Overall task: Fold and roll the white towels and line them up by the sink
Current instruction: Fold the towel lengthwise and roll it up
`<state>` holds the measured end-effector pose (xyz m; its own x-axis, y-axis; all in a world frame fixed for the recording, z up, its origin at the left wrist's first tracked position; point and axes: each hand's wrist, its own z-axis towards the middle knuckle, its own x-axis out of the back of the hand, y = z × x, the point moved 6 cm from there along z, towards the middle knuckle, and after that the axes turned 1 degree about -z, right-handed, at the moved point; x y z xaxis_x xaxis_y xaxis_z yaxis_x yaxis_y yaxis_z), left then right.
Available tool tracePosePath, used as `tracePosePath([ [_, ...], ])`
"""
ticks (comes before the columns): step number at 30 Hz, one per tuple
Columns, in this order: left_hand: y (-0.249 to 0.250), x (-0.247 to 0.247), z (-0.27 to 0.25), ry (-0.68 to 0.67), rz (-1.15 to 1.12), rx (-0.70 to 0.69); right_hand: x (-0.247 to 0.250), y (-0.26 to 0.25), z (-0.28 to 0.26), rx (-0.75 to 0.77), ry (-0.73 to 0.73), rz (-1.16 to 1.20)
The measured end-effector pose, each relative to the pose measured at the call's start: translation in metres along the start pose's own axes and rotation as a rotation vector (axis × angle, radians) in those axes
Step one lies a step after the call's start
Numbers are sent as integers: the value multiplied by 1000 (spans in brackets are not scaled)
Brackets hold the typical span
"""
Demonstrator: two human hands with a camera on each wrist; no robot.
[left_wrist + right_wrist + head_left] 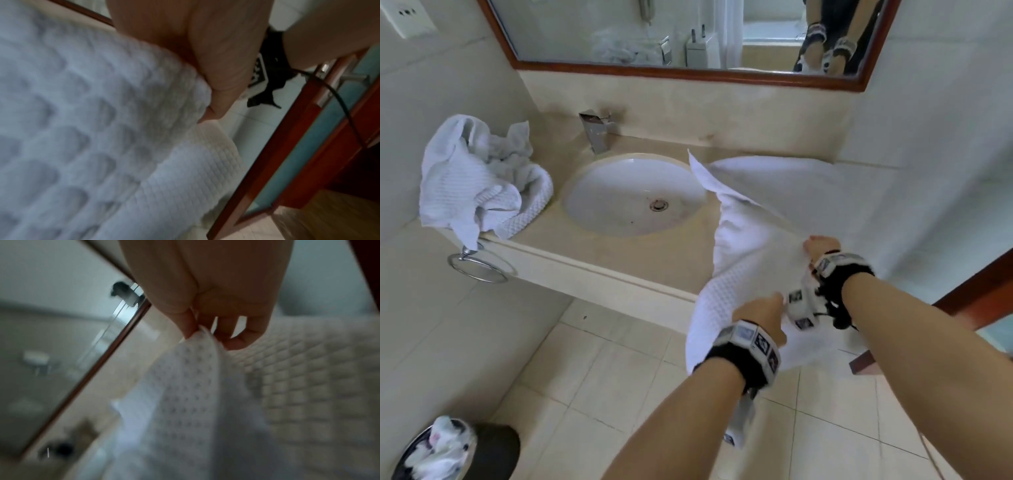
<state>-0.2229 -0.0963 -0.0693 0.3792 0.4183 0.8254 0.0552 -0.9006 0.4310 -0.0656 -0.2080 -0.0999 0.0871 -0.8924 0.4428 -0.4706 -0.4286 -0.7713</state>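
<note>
A white waffle-weave towel point(750, 240) stretches from the counter right of the sink point(633, 195) down past the counter's front edge. My left hand point(760, 313) grips its lower part; up close, the left hand point(205, 65) is curled into the towel point(92, 129). My right hand point(820, 246) holds the towel's edge further right and higher. The right wrist view shows the right hand point(207, 335) pinching a fold of the towel point(185, 394) between thumb and fingers. A heap of crumpled white towels point(479, 178) lies on the counter left of the sink.
A chrome faucet point(595, 132) stands behind the basin, below a wood-framed mirror point(688, 34). A towel ring point(477, 263) hangs under the counter's left end. A bin point(455, 452) with white waste sits on the tiled floor. A wooden door frame point(976, 287) stands at right.
</note>
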Motion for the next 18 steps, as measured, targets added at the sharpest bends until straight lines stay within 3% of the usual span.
tracePosePath([
  [4, 7, -53, -2, -113, -91, 48, -6, 33, 9, -28, -45, -222],
  [10, 12, -68, 0, 5, -413, 119, -1, 34, 9, -8, -84, -280],
  [12, 14, -78, -1, -49, -466, 151, 4, 32, 8, 11, -78, -304],
  [15, 17, -95, -3, -258, -314, 86, 7, 28, 4, 35, -96, -371],
  [18, 10, -81, 3, -254, -143, 22, 4, 29, 2, 13, -94, -426],
])
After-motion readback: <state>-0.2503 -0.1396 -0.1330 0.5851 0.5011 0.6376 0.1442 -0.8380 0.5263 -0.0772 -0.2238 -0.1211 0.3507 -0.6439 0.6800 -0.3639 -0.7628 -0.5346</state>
